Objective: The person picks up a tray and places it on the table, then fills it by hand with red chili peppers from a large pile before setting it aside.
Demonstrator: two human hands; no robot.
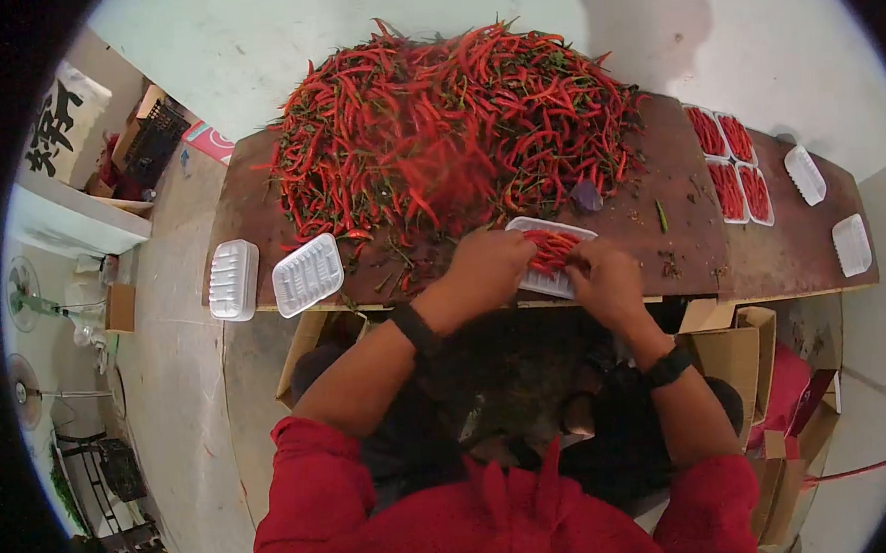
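Observation:
A white foam tray (561,226) lies near the front edge of the brown table, holding a bundle of red chili peppers (550,250) laid side by side. My left hand (492,264) is closed at the left ends of these peppers, its fingers curled over the tray's left side. At the bundle's right ends my right hand (606,276) pinches, thumb and fingers bent. The exact fingertip contact is partly hidden. Right behind the tray rises a big heap of loose red chili peppers (435,127) with green stems.
On the left stand a stack of white trays (234,279) and a single tray (308,275). Several filled trays (739,164) sit to the right, with two more white trays (805,175) beyond them. Cardboard boxes (733,361) are below the brown table (686,234).

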